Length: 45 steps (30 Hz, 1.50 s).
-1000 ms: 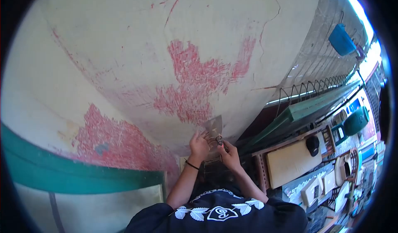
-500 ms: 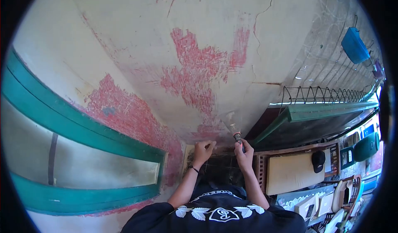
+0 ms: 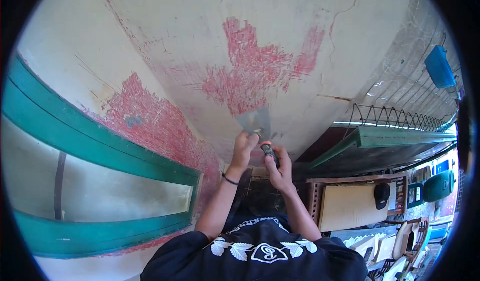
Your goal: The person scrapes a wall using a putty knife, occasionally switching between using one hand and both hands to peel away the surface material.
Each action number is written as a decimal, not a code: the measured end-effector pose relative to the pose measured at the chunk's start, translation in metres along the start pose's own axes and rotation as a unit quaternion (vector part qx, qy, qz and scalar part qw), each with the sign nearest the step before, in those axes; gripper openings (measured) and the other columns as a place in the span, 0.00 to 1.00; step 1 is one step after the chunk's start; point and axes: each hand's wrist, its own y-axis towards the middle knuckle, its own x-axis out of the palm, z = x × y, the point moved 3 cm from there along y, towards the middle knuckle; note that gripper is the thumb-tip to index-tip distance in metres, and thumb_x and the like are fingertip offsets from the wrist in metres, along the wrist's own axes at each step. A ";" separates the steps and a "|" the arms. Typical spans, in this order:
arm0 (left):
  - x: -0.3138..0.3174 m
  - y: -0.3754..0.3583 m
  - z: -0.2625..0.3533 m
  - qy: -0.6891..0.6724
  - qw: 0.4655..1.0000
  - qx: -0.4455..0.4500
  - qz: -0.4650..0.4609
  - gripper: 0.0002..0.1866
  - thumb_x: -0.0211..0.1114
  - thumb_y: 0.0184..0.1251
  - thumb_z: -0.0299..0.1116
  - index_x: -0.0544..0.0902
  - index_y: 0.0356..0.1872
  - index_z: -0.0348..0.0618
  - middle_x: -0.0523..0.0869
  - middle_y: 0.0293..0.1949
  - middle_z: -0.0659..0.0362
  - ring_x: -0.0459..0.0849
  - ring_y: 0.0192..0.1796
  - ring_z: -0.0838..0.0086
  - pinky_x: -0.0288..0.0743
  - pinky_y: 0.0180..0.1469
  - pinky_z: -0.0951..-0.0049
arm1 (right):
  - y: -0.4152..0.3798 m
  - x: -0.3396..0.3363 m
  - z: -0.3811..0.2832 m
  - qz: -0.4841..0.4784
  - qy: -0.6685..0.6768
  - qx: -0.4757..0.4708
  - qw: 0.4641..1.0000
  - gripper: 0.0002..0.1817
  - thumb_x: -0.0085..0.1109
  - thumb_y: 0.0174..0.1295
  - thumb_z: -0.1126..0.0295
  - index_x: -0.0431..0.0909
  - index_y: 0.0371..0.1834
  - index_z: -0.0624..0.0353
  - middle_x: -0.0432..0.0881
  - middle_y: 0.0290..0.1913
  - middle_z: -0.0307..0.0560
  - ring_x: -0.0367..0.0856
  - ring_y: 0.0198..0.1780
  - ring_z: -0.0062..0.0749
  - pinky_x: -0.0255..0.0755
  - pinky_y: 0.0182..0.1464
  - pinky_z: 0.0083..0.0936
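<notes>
A putty knife with a wide flat metal blade (image 3: 256, 119) stands up in front of the wall. My right hand (image 3: 281, 171) is wrapped round its dark handle (image 3: 270, 152), which has an orange-red band near the blade. My left hand (image 3: 243, 151), a dark bracelet on its wrist, is closed with its fingertips at the base of the blade. Beyond the blade, the pale wall (image 3: 185, 36) has a large scraped patch (image 3: 255, 61) where red shows through. Another red patch (image 3: 145, 113) spreads across the adjoining wall at left.
A green-framed window (image 3: 125, 168) fills the left side. On the right, a green-edged dark board (image 3: 390, 148) juts out below a wire coil (image 3: 400, 116). A cushioned bench (image 3: 345, 208) holds a black cap (image 3: 382, 196). A blue container (image 3: 440, 66) hangs at upper right.
Both hands have risen toward the wall and come together. My left hand has reached the putty knife's blade, and the right has brought the knife leftward. The view has shifted slightly.
</notes>
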 end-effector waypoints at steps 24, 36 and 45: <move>-0.090 0.139 0.029 -0.164 0.968 -0.139 0.131 0.14 0.64 0.70 0.37 0.80 0.41 0.32 0.86 0.30 0.48 0.85 0.24 0.67 0.81 0.27 0.70 | 0.121 0.118 -0.011 -0.056 -0.133 -0.108 0.984 0.39 0.56 0.60 0.68 0.57 0.73 0.77 0.85 0.48 0.63 0.86 0.43 0.31 0.75 0.50 0.24; -0.101 0.144 0.035 -0.144 0.969 -0.160 0.118 0.14 0.65 0.69 0.34 0.80 0.41 0.29 0.85 0.28 0.47 0.85 0.24 0.65 0.82 0.28 0.68 | 0.119 0.143 0.000 0.002 -0.089 -0.116 0.989 0.36 0.57 0.64 0.70 0.58 0.73 0.76 0.86 0.43 0.61 0.87 0.35 0.30 0.77 0.41 0.23; -0.102 0.144 0.033 -0.129 0.974 -0.148 0.111 0.14 0.64 0.69 0.34 0.81 0.40 0.28 0.86 0.28 0.47 0.86 0.25 0.64 0.82 0.29 0.67 | 0.115 0.144 0.008 0.020 -0.097 -0.095 0.991 0.38 0.59 0.63 0.67 0.58 0.73 0.76 0.86 0.49 0.62 0.87 0.42 0.27 0.75 0.45 0.19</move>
